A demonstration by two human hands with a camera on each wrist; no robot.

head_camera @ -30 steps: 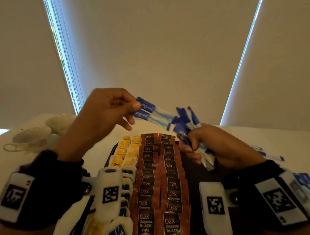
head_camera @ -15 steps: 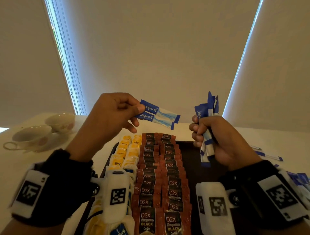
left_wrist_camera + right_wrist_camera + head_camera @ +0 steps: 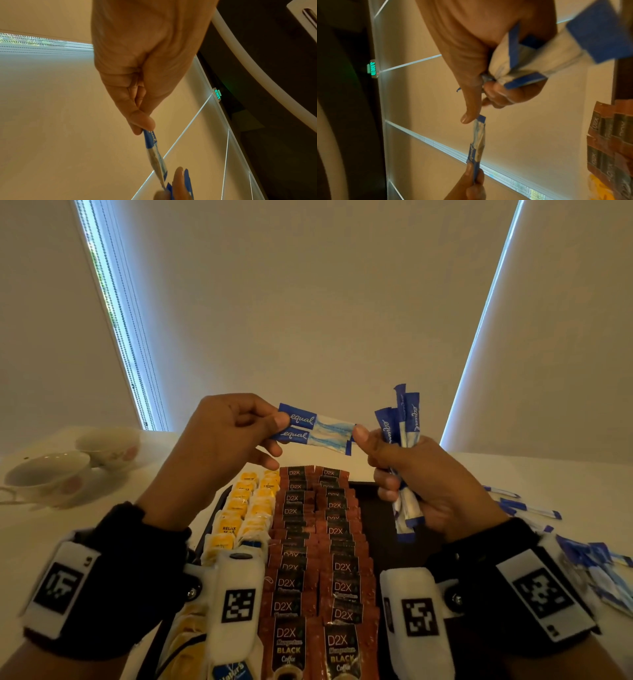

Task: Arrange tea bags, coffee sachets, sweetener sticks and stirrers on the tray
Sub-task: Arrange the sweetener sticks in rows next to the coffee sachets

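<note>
Left hand (image 3: pixel 222 440): I see it pinching two sweetener sticks (image 3: pixel 315 429), long axis across frame centre.
Right hand (image 3: pixel 421 474): gripping a bundle (image 3: pixel 404 460), thumb nearest the sticks' free end.

On the tray (image 3: pixel 368 498), tea bags (image 3: pixel 251 505) lie at nine o'clock of the coffee sachets (image 3: pixel 318 546); cups (image 3: pixel 68 470) sit at ten.

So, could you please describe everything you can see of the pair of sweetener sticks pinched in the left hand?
The pair of sweetener sticks are slim paper sachets, blue at both ends with white "equal" script and a pale blue-streaked white middle. They lie side by side, roughly level, in the air above the far end of the tray. The left hand pinches one blue end between thumb and fingers; the right hand, which also grips a bundle of sticks, meets the other end with its thumb.
</note>
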